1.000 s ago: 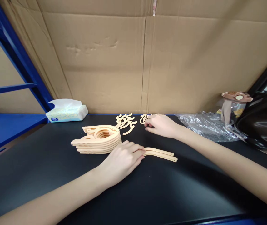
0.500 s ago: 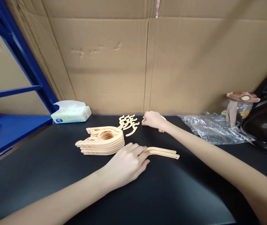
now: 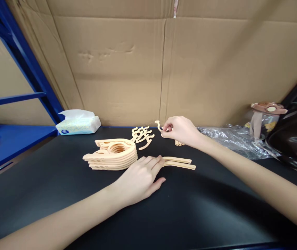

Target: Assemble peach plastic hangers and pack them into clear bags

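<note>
My left hand (image 3: 141,178) lies over the near ends of two slim, curved beige strips (image 3: 178,163), fingers flat and thumb apart; those ends are hidden under it. Farther back, my right hand (image 3: 182,130) pinches a small beige plastic hook (image 3: 158,125) between thumb and fingertips, its curved end sticking out to the left. A loose pile of similar hooks (image 3: 141,133) lies left of that hand. Just left of my left hand stands a neat stack of beige folding-hanger bodies (image 3: 112,159) with round openings. Small beige pieces (image 3: 179,143) show partly below my right hand.
The black tabletop (image 3: 195,215) ends against a cardboard wall (image 3: 117,69). A tissue pack (image 3: 79,124) is at the back left, by a blue metal frame (image 3: 37,76). Crumpled clear plastic (image 3: 223,140), a clear bottle (image 3: 265,121) and a dark shiny bag (image 3: 291,133) are on the right.
My right hand has lifted slightly and shifted right, and a hook now shows in its fingers. The left hand's fingers have flattened, and the two strips have moved slightly apart.
</note>
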A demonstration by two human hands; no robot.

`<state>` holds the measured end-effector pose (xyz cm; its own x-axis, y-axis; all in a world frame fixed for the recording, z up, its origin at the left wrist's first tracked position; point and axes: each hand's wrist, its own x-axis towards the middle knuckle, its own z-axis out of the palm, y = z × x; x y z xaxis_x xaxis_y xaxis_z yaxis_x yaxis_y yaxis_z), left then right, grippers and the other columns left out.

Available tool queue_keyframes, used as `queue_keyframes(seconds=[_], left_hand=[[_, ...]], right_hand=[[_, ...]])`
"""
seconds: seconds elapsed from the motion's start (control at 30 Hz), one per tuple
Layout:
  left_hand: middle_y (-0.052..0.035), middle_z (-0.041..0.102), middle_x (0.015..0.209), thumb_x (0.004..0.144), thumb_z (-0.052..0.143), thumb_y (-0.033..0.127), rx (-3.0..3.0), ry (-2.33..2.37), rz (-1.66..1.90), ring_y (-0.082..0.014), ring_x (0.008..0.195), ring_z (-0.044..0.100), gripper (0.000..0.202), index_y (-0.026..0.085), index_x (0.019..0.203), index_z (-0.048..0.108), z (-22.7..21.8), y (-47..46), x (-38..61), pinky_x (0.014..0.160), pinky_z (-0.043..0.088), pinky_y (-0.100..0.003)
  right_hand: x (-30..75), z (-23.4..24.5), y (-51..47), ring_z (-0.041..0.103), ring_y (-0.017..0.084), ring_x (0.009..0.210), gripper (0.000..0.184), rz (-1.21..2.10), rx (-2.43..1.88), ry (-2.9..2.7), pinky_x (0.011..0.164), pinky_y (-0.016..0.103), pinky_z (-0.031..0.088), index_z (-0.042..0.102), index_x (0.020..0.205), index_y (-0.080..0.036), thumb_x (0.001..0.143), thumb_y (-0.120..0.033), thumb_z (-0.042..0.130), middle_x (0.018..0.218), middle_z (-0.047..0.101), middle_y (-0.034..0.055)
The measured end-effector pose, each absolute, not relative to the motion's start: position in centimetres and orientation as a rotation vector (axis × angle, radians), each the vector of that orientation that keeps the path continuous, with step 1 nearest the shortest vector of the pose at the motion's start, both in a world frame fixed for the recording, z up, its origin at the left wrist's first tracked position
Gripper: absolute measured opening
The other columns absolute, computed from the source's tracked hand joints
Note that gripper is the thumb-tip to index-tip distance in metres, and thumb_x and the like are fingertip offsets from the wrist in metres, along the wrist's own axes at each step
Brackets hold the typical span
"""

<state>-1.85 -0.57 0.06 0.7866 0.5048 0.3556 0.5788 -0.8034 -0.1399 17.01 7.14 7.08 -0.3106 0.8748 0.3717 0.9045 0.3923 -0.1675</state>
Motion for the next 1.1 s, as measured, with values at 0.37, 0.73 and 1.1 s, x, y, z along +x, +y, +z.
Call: queue_keyframes(seconds=[0.37, 0.73, 1.1], left_hand=[[-0.0072, 0.061, 0.101, 0.094, 0.05, 0.031, -2.826, -0.673, -0.726, -0.0204, 0.09, 0.054, 0.021, 0.015, 0.105, 0.056, 2.0, -1.8, -1.9, 0.073, 0.043, -0.032], [-0.0004, 0.063, 0.082, 0.096, 0.051, 0.028, -2.912, -0.452, -0.501, -0.0165, 0.082, 0.053, 0.018, 0.019, 0.087, 0.063, 1.0, -1.4, -1.8, 0.07, 0.036, -0.029], [-0.0008, 0.062, 0.082, 0.096, 0.051, 0.031, -2.94, -0.516, -0.516, -0.0164, 0.081, 0.052, 0.02, 0.018, 0.087, 0.063, 1.0, -0.7, -2.1, 0.067, 0.034, -0.029]], right_hand=[[20.3, 2.9, -2.7, 0.05, 0.009, 0.064, 0.009, 0.25, -0.771, -2.524, 0.064, 0.023, 0.04, 0.059, 0.067, -0.019, 0.068, -0.01, 0.062, 0.068, 0.057, -0.0043], [20.9, 4.1, -0.8, 0.057, 0.011, 0.073, 0.009, 0.452, -0.866, -2.745, 0.064, 0.023, 0.04, 0.067, 0.081, -0.022, 0.084, -0.029, 0.063, 0.078, 0.062, -0.0026], [16.7, 4.2, 13.4, 0.061, 0.021, 0.099, 0.022, -0.121, -1.079, -2.679, 0.08, 0.031, 0.045, 0.064, 0.108, -0.016, 0.09, -0.022, 0.052, 0.109, 0.066, 0.009]])
